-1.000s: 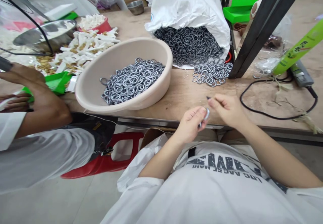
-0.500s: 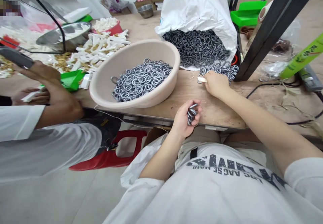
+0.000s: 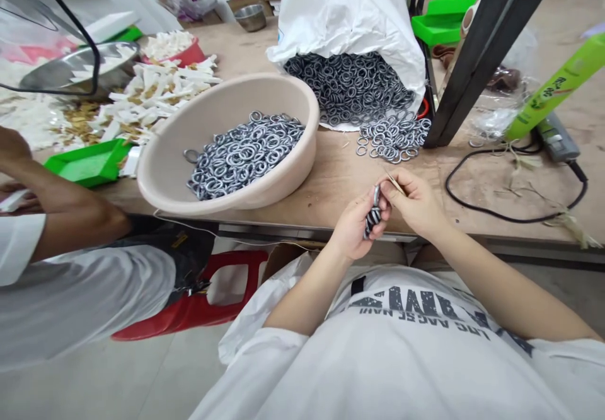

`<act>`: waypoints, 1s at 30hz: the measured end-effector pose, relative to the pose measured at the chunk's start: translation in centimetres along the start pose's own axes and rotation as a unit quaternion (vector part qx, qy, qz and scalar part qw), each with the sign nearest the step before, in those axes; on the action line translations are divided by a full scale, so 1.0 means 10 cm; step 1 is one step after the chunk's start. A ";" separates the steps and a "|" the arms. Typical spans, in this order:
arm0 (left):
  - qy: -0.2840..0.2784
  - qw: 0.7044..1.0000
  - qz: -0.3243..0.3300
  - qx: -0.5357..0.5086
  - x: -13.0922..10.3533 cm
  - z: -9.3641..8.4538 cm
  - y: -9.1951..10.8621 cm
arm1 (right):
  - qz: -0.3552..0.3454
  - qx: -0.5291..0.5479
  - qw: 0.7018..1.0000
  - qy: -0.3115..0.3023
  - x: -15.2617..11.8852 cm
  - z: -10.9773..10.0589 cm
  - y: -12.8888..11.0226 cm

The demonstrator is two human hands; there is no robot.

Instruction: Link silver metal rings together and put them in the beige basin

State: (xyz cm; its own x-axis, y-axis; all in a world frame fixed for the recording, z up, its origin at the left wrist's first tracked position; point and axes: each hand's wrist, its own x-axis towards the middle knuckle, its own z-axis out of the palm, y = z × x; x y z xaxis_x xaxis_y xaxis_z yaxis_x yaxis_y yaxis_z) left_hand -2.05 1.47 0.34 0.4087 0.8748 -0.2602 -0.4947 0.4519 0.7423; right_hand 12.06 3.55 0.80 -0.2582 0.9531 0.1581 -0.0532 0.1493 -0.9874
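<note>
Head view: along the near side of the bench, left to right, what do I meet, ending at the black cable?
Green tray → beige basin → left grip, closed around grey rings → right grip → black cable.

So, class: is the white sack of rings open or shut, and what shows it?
Open: the white sack gapes at its mouth, showing grey rings inside, with more in a loose pile just outside.

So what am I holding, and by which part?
Your left hand curls around several grey rings; your right hand pinches a thin pale item, exactly where along its length is unclear.
</note>
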 end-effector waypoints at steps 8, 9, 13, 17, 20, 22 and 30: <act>0.061 0.985 0.132 0.089 -0.06 0.00 -0.05 | -0.068 -0.116 0.990 0.032 -0.01 -0.02 -0.05; 0.058 0.983 0.142 0.099 -0.06 0.00 -0.05 | -0.062 -0.119 0.990 0.032 -0.02 -0.04 -0.06; 0.058 0.978 0.163 0.118 -0.07 -0.03 -0.05 | -0.095 -0.236 0.967 0.003 -0.13 -0.14 -0.18; 0.061 0.979 0.163 0.109 -0.06 -0.04 -0.05 | -0.152 -0.337 0.928 -0.053 -0.26 -0.15 -0.28; 0.056 0.980 0.162 0.096 -0.06 -0.04 -0.06 | -0.156 -0.372 0.913 -0.058 -0.28 -0.12 -0.28; 0.052 0.981 0.163 0.090 -0.07 -0.04 -0.07 | -0.156 -0.384 0.908 -0.056 -0.27 -0.11 -0.26; 0.049 0.985 0.143 0.085 -0.08 -0.04 -0.10 | -0.155 -0.374 0.912 -0.070 -0.25 -0.11 -0.24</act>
State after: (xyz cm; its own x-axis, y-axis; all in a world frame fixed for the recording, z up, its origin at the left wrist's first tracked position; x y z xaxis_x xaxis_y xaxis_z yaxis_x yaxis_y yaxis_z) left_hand -2.17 0.43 -0.40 0.1919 0.9783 -0.0778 -0.4392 0.1565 0.8847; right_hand 13.86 1.08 2.76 -0.4664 0.7989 0.3798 0.5146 0.5943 -0.6180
